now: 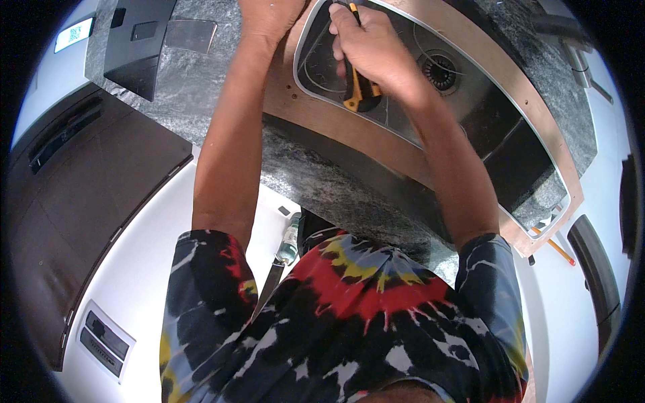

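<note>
My right hand (366,47) grips a yellow and black utility knife (355,95) at the upper left corner of a pale inner rim around the opening in a wooden board (349,122). Within that opening are a dark metal sink surface and a round drain (440,70). My left hand (269,17) lies at the top edge of the view beside the board's left side, its fingers mostly out of sight.
A grey mottled countertop (188,114) surrounds the board. Dark panels (94,221) lie at the left, with a green-and-white tube (290,238) below the counter. An orange pencil-like stick (557,248) and a dark curved piece (594,275) are at the right.
</note>
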`<state>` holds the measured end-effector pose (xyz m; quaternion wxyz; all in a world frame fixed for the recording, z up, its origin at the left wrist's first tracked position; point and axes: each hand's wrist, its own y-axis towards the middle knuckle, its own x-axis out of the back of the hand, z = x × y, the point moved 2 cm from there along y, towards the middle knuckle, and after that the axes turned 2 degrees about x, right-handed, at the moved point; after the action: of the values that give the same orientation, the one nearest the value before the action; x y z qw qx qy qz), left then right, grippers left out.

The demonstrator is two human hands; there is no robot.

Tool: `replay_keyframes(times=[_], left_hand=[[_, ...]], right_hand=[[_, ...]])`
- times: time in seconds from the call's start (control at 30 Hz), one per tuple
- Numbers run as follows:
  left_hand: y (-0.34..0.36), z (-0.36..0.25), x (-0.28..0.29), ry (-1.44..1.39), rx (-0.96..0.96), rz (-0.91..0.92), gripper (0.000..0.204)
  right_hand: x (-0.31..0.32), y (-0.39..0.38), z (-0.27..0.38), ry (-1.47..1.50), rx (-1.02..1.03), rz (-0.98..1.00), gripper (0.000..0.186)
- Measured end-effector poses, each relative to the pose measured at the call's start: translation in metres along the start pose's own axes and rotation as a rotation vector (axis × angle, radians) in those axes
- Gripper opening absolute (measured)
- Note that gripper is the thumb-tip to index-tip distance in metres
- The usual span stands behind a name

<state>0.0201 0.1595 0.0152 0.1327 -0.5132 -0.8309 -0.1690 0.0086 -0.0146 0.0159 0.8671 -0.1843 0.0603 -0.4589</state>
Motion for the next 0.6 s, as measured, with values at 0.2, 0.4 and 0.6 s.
replay_keyframes(times=[0.2, 0.4, 0.6], left_hand=[[0.0, -0.007, -0.003, 0.025, 0.072, -0.047, 0.034], [0.001, -0.002, 0.0, 0.032, 0.031, 0.003, 0.031], [-0.003, 0.002, 0.002, 0.06, 0.042, -0.003, 0.03]], right_hand=[[-0.027, 0.0, 0.0, 0.084, -0.003, -0.169, 0.047], [-0.036, -0.001, -0.004, 0.048, 0.023, -0.254, 0.046], [0.012, 0.001, -0.003, -0.018, -0.031, 0.121, 0.049]])
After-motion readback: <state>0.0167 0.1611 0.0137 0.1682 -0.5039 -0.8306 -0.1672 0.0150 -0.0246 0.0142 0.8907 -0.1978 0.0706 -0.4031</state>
